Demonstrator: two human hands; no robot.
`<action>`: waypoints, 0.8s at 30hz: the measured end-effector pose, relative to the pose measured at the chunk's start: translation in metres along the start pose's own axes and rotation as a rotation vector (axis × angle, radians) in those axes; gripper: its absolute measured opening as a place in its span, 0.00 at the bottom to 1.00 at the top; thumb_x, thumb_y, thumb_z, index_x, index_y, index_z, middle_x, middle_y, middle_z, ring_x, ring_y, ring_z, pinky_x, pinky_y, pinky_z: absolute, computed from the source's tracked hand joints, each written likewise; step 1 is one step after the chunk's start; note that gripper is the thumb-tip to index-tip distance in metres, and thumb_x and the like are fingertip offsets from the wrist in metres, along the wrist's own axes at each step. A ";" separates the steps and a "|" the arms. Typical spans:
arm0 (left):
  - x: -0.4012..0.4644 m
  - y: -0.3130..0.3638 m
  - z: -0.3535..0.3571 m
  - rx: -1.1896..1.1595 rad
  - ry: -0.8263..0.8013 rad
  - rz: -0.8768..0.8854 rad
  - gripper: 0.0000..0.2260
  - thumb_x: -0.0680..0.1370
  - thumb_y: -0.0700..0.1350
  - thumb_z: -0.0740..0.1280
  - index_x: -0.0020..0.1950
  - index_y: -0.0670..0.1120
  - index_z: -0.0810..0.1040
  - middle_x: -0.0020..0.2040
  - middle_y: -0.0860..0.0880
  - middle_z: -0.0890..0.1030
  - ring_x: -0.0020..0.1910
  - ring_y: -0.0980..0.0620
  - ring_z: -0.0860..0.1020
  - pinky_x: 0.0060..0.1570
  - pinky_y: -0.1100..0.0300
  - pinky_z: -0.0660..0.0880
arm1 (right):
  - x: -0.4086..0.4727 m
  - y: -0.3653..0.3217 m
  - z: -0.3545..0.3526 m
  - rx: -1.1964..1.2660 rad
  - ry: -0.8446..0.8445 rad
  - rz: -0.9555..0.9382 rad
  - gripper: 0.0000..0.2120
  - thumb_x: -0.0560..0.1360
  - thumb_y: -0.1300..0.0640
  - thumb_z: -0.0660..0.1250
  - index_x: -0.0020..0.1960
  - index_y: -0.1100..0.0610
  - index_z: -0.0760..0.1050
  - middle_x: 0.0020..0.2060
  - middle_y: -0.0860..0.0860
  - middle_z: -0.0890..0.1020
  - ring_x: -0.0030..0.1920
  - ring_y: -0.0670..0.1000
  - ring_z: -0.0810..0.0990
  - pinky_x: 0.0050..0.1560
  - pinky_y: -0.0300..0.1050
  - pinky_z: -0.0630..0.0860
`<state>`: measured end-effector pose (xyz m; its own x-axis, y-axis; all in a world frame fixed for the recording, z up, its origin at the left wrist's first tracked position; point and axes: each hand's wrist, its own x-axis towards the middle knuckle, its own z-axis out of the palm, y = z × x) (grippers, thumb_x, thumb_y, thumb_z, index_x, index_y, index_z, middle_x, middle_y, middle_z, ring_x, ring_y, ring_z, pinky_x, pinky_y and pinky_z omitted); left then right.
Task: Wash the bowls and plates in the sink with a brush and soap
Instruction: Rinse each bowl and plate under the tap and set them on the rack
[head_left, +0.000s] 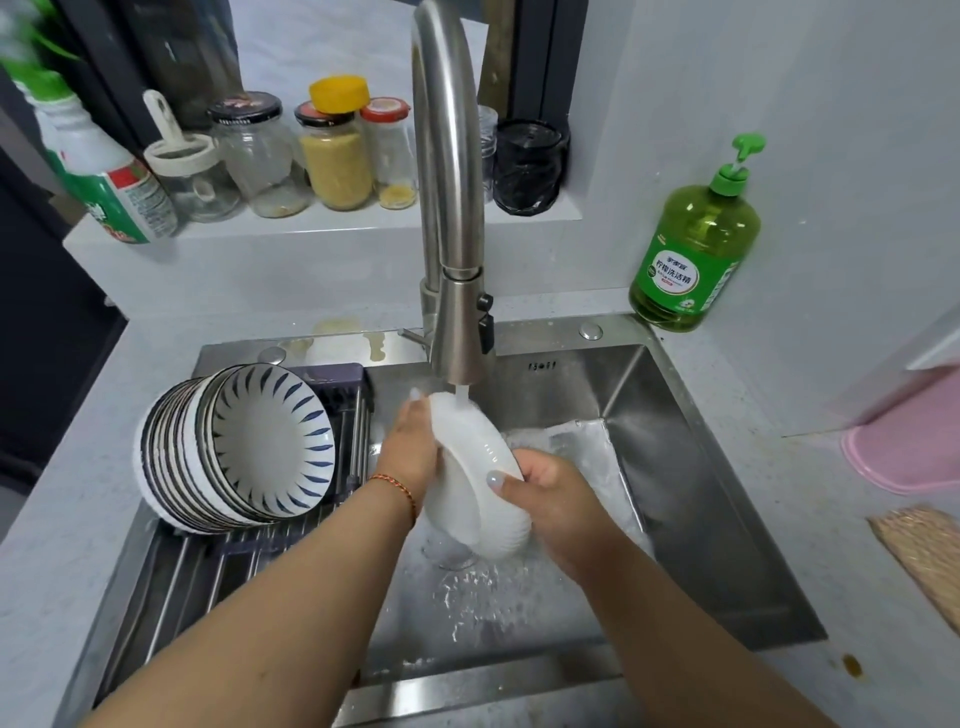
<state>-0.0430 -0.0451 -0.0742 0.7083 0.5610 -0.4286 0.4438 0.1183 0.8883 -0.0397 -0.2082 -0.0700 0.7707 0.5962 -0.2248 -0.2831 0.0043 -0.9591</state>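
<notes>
We hold a white bowl (480, 478) on edge under the faucet (451, 208), water hitting its top rim. Our right hand (550, 499) grips the lower right edge, thumb curled over the rim. Our left hand (410, 447) lies against the bowl's far left side; we cannot tell how far its fingers curl. The bowl's rim runs upper-left to lower-right, between both hands, above the sink (701, 467) basin. Washed striped bowls (244, 447) are stacked on edge on the drying rack (208, 561), well to our left, so the left hand is nearer that stack. Soap bottle (693, 249) stands far right. No brush visible.
</notes>
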 end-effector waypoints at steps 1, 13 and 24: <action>-0.001 0.000 -0.002 0.001 -0.004 -0.002 0.22 0.82 0.60 0.49 0.67 0.50 0.73 0.63 0.46 0.76 0.62 0.45 0.73 0.67 0.50 0.66 | 0.002 0.001 -0.001 0.086 -0.004 0.011 0.13 0.70 0.58 0.68 0.51 0.63 0.79 0.42 0.56 0.83 0.43 0.53 0.81 0.43 0.47 0.77; 0.016 -0.040 -0.012 -0.091 -0.081 -0.084 0.22 0.72 0.59 0.53 0.59 0.53 0.75 0.54 0.47 0.81 0.55 0.45 0.78 0.63 0.40 0.72 | 0.018 0.013 -0.014 0.664 0.069 0.072 0.17 0.74 0.61 0.61 0.62 0.65 0.74 0.57 0.63 0.80 0.58 0.60 0.80 0.56 0.55 0.79; -0.001 -0.024 -0.023 -0.568 -0.128 -0.262 0.14 0.82 0.52 0.59 0.61 0.48 0.78 0.48 0.51 0.85 0.48 0.50 0.81 0.51 0.49 0.78 | 0.035 0.028 -0.015 0.958 0.199 0.176 0.21 0.71 0.54 0.70 0.63 0.59 0.78 0.58 0.57 0.81 0.55 0.58 0.82 0.48 0.61 0.80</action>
<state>-0.0675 -0.0296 -0.0915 0.6911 0.3561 -0.6289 0.2760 0.6741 0.6851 -0.0121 -0.1991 -0.1074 0.7302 0.5053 -0.4599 -0.6767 0.6276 -0.3850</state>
